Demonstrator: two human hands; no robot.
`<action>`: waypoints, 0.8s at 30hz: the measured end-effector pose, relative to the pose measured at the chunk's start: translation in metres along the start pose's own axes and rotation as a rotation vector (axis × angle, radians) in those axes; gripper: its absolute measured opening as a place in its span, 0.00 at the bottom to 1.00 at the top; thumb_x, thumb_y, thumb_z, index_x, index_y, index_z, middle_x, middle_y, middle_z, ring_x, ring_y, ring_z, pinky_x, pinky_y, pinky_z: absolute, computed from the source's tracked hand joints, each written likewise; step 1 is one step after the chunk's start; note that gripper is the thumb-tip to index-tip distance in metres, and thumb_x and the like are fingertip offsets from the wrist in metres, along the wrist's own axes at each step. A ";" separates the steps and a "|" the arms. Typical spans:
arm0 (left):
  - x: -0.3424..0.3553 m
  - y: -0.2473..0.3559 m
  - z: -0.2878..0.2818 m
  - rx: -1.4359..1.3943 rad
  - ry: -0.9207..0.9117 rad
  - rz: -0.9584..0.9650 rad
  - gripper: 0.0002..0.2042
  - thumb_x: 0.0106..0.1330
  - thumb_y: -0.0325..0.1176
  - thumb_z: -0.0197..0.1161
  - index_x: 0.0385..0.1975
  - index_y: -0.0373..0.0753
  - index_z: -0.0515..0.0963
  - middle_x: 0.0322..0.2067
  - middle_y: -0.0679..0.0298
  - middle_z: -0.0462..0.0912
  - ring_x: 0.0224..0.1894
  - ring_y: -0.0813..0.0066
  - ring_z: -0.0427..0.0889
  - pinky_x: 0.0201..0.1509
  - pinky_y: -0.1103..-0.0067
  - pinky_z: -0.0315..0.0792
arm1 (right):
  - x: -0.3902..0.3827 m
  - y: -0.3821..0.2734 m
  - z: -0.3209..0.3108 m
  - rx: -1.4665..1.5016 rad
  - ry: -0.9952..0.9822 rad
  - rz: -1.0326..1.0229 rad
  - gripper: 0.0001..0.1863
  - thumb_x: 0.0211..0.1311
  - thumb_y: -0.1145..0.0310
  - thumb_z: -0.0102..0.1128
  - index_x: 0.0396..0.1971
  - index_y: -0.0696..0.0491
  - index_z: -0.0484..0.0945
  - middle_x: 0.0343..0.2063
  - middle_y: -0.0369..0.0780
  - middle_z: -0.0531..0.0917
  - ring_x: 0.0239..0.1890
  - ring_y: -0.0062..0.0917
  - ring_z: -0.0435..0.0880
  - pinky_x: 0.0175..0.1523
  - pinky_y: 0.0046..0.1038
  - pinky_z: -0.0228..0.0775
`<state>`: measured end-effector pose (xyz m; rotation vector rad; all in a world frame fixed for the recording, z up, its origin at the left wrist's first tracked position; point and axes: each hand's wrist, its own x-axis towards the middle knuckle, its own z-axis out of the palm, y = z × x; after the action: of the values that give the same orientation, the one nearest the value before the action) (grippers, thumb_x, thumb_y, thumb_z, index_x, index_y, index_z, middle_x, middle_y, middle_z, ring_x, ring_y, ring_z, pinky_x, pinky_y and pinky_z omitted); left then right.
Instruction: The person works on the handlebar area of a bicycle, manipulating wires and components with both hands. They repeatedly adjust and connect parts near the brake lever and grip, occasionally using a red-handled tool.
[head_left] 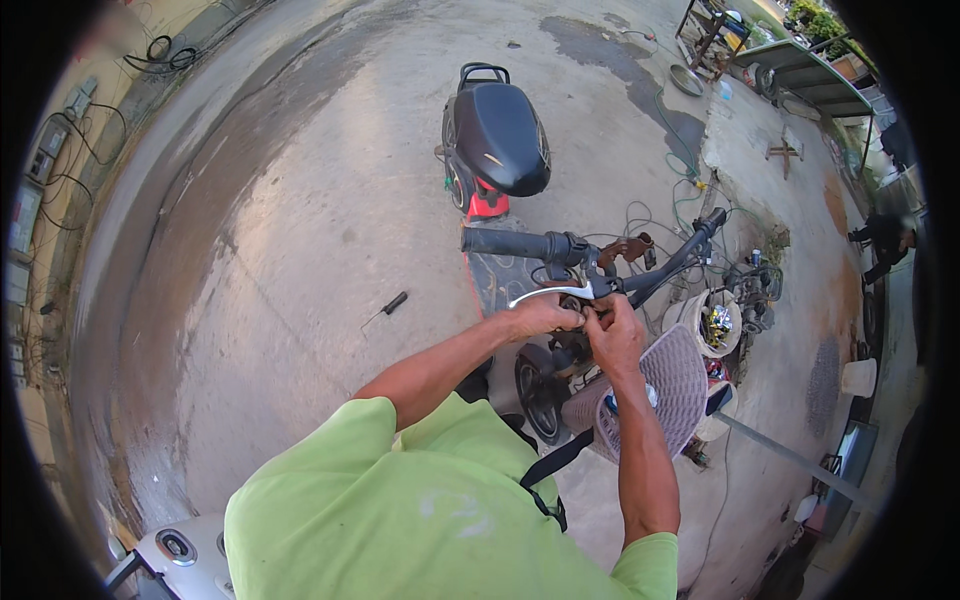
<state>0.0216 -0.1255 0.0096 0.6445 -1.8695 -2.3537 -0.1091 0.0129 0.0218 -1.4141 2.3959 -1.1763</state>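
Note:
Both my hands are at the handlebar [655,280] of a small electric scooter. My left hand [545,315] is closed in a pinch just below the silver brake lever [535,294]. Close beside it, my right hand [616,335] is also closed, fingertips nearly meeting the left ones under the lever's mount. Whatever the fingers pinch is too small and covered to make out. The black rubber grip [505,242] lies beyond my left hand. The scooter's black seat [500,135] is farther off, above a red body part [487,203].
A pale woven basket [680,375] hangs at the scooter's front, below my right forearm. On the concrete to the left lies a screwdriver [386,309]. A white bucket [712,330] of shiny scraps, hoses and metal parts [755,290] stand right. A dark-clothed person [885,240] is at the far right.

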 end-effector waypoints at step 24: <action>0.034 -0.045 0.012 0.063 0.433 0.081 0.08 0.66 0.29 0.70 0.41 0.35 0.86 0.40 0.60 0.89 0.39 0.78 0.88 0.41 0.77 0.81 | -0.004 0.010 0.006 0.130 0.109 -0.009 0.05 0.59 0.75 0.70 0.35 0.55 0.83 0.32 0.40 0.83 0.25 0.30 0.83 0.33 0.32 0.74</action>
<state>-0.0041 -0.1130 -0.0403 0.9723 -1.7384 -1.9166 -0.1107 0.0153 0.0102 -1.3554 2.3347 -1.4178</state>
